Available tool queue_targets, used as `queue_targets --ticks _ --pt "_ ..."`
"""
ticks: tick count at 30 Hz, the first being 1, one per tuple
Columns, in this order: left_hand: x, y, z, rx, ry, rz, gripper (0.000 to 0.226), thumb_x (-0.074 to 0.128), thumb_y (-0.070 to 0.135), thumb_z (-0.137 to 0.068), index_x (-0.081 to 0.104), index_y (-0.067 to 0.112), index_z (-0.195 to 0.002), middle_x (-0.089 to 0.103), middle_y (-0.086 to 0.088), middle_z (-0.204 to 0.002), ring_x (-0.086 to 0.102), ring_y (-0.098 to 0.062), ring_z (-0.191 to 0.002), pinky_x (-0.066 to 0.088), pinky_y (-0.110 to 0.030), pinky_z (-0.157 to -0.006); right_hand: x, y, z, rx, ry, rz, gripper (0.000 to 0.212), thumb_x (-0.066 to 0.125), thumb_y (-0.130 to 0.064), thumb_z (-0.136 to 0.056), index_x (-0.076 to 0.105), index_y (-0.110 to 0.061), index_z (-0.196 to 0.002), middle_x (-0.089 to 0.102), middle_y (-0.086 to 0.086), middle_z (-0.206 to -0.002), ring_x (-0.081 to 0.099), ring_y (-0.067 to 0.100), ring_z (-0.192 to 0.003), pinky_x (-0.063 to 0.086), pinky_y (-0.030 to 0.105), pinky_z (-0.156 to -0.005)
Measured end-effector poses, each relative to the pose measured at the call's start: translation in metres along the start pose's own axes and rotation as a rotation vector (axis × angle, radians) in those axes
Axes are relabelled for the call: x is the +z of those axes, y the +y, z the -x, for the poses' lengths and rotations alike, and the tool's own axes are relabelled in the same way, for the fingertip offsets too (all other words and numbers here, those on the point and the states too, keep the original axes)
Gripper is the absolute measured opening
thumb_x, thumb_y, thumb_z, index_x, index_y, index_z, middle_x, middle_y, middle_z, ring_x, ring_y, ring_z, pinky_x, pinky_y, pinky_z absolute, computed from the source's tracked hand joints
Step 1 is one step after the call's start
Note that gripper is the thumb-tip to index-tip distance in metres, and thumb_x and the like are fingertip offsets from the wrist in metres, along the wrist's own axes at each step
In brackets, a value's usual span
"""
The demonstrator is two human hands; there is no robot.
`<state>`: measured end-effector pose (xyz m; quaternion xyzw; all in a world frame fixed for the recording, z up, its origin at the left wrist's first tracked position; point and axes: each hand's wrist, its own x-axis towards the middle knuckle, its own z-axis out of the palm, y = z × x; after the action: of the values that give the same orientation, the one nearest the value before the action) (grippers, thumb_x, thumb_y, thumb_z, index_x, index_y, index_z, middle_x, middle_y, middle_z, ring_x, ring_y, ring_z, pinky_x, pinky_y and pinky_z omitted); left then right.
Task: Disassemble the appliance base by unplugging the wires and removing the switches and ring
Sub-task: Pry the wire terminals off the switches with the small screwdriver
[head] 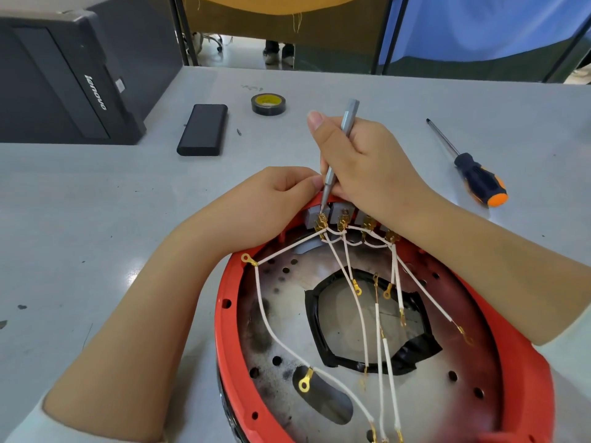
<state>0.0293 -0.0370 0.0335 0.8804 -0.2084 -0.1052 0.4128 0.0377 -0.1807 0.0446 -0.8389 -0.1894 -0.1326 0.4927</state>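
The red appliance base (228,353) lies upside down in front of me, its scorched metal plate (281,318) showing inside. Several white wires (339,263) with brass ring terminals fan out from a row of grey switches (339,212) at the far rim. My right hand (361,164) grips a slim grey metal tool (343,135), its tip down at the brass connectors of the leftmost switch (311,215). My left hand (275,199) holds the red rim beside that switch, fingers curled at the tool's tip.
An orange-and-black screwdriver (479,180) lies on the grey table to the right. A black power bank (203,129), a tape roll (268,103) and a small loose screw (239,132) lie behind the base. A black computer case (64,81) occupies the far left.
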Motion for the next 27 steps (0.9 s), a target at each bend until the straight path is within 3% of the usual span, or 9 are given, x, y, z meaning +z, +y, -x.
queue_targets --ticks 5,9,17,22,27 --pt "0.0003 0.0005 -0.0005 0.002 -0.012 -0.009 0.037 0.032 0.038 -0.101 0.066 0.023 -0.107 0.067 -0.014 -0.107 0.061 -0.031 -0.101 0.047 -0.045 -0.092 0.0003 0.0 -0.0017 0.041 -0.002 0.002 0.049 0.04 -0.031 -0.102 0.049 -0.015 -0.056 0.047 -0.011 -0.04 0.054 0.002 -0.045 0.046 0.013 -0.051" --pt "0.0001 0.0005 -0.0004 0.005 -0.008 -0.008 0.037 0.032 0.038 -0.101 0.066 0.025 -0.106 0.067 -0.014 -0.105 0.062 -0.031 -0.099 0.048 -0.045 -0.09 -0.0003 -0.0002 -0.002 0.048 0.007 0.008 0.051 0.04 -0.031 -0.102 0.049 -0.014 -0.055 0.047 -0.009 -0.038 0.051 0.002 -0.041 0.039 0.01 -0.048" --pt "-0.0004 0.0009 0.0003 0.007 0.0 -0.011 0.037 0.033 0.038 -0.101 0.066 0.021 -0.103 0.067 -0.014 -0.101 0.061 -0.031 -0.094 0.049 -0.044 -0.086 -0.0007 0.0006 -0.0039 0.069 0.03 0.024 0.051 0.039 -0.032 -0.102 0.049 -0.016 -0.055 0.046 -0.008 -0.04 0.05 0.003 -0.043 0.039 0.013 -0.05" --pt "-0.0004 -0.0004 -0.0004 0.01 0.003 -0.014 0.037 0.032 0.038 -0.101 0.066 0.021 -0.104 0.068 -0.013 -0.101 0.061 -0.03 -0.093 0.046 -0.032 -0.077 0.0021 0.0005 -0.0045 0.091 0.02 0.058 0.052 0.04 -0.032 -0.102 0.051 -0.018 -0.053 0.05 -0.008 -0.04 0.054 0.002 -0.044 0.044 0.012 -0.05" --pt "-0.0006 -0.0013 -0.0002 0.018 0.007 0.014 0.036 0.033 0.034 -0.101 0.066 0.018 -0.103 0.07 -0.006 -0.095 0.062 -0.031 -0.09 0.045 -0.031 -0.072 0.0028 -0.0004 -0.0076 0.148 -0.004 0.023 0.053 0.041 -0.032 -0.101 0.051 -0.016 -0.052 0.048 -0.009 -0.038 0.053 0.0 -0.041 0.043 0.011 -0.047"
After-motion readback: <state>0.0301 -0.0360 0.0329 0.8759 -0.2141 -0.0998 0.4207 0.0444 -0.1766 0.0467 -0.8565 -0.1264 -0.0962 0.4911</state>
